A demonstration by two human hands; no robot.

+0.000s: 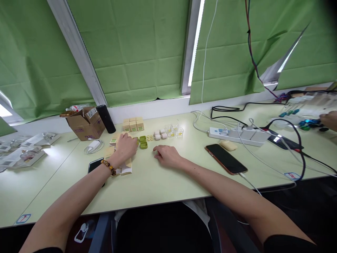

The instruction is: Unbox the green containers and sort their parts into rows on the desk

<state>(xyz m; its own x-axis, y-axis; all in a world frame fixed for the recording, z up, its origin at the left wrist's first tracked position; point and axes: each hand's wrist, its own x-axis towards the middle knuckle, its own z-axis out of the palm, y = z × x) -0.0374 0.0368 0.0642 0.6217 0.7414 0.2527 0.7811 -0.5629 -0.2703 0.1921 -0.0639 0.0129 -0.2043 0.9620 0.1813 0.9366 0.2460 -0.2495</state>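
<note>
My left hand, with a beaded bracelet on the wrist, reaches over the small boxes with its fingers pinched together. A small green case shows at its fingertips, mostly hidden by the hand. Just right of it sit two more small green cases. My right hand rests on the table with fingers loosely bent and apart, holding nothing. Beyond it lie tiny yellowish pieces, several pale pink rounded pieces and several clear cups with yellow inside. Under my left wrist are flat pale cartons.
Small cream boxes stand at the back. Left are a cardboard box, black cylinder, white charger and phone. Right are an orange-edged phone, power strip, cables and another person's hand.
</note>
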